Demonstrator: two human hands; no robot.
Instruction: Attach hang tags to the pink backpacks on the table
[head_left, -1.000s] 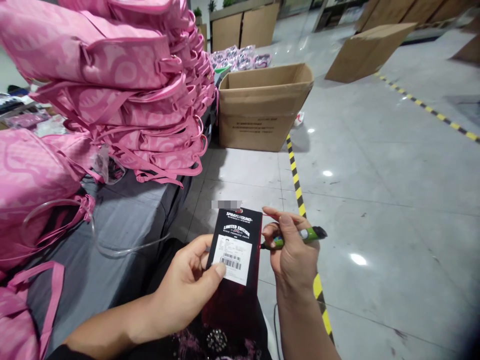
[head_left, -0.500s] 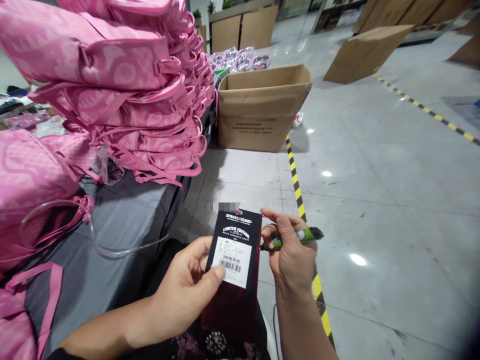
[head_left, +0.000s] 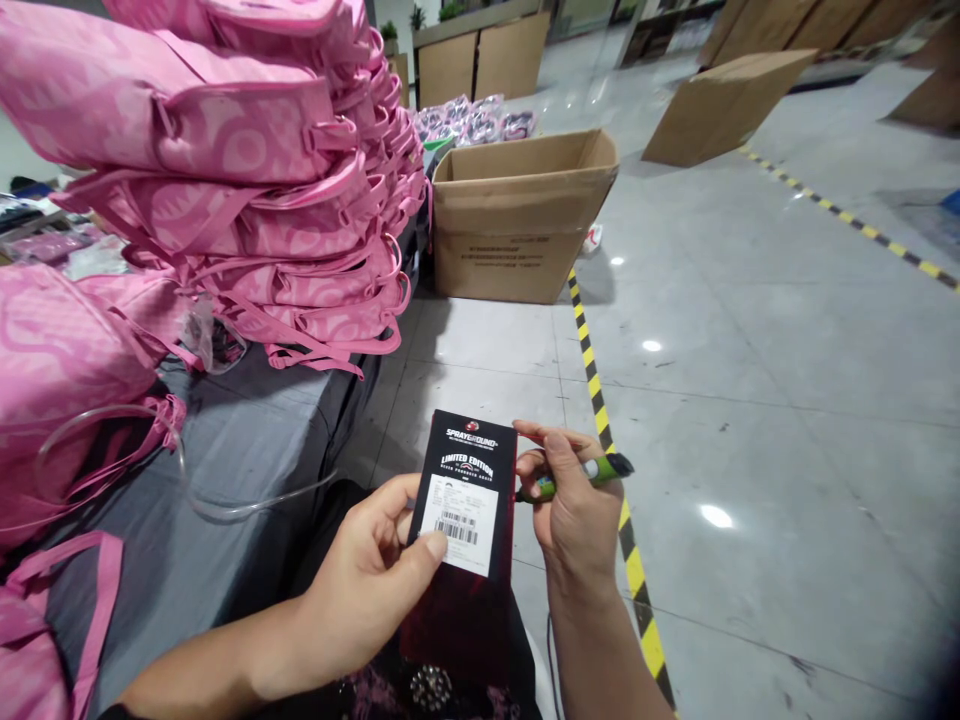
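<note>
My left hand [head_left: 375, 580] grips a black and red hang tag [head_left: 471, 500] with a white barcode label, thumb pressed on the label's lower left corner. My right hand [head_left: 574, 505] is closed round a green pen-shaped tool [head_left: 592, 472] whose tip points left at the tag's right edge. A thin red thread runs from the tag's edge by the tool tip. Both hands are low in the middle of the view, above my lap.
A tall stack of pink bags [head_left: 247, 180] sits on a grey table [head_left: 225, 470] to my left, with more pink bags [head_left: 60, 370] nearer. An open cardboard box [head_left: 517, 215] stands on the tiled floor ahead. A yellow-black floor stripe [head_left: 600, 420] runs under my right hand.
Tag and both hands have shifted slightly left and down in view; the grip on tag and tool is unchanged.
</note>
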